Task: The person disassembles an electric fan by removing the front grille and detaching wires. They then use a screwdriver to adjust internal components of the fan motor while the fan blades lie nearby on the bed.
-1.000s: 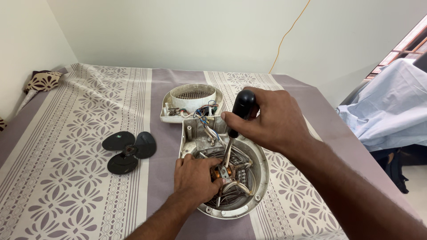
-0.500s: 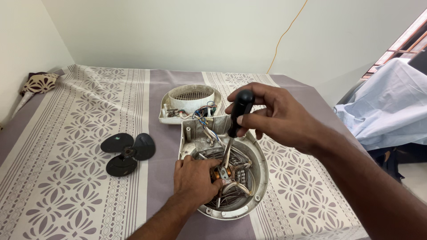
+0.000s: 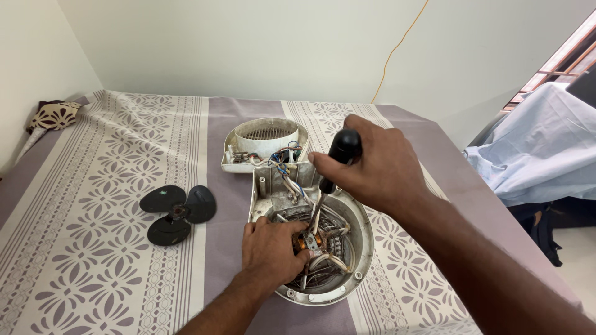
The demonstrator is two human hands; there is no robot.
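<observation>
An opened white fan housing (image 3: 363, 248) lies on the cloth-covered table, its copper-wound motor (image 3: 313, 243) and wires exposed. My left hand (image 3: 268, 249) rests inside the housing, gripping the motor on its left side. My right hand (image 3: 372, 164) is closed around the black handle of a screwdriver (image 3: 340, 152). The screwdriver stands nearly upright, its metal shaft pointing down onto the motor. Coloured wires (image 3: 282, 162) run from the housing to a white grille cover (image 3: 266, 144) behind it.
A black three-blade fan propeller (image 3: 177, 213) lies on the patterned tablecloth (image 3: 93, 260) left of the housing. A patterned cushion (image 3: 53, 116) sits at the far left edge. A light blue cloth (image 3: 540, 149) drapes over something beyond the table's right edge.
My right hand has shifted its grip on the screwdriver handle and the handle has tilted slightly. My left hand stays on the motor.
</observation>
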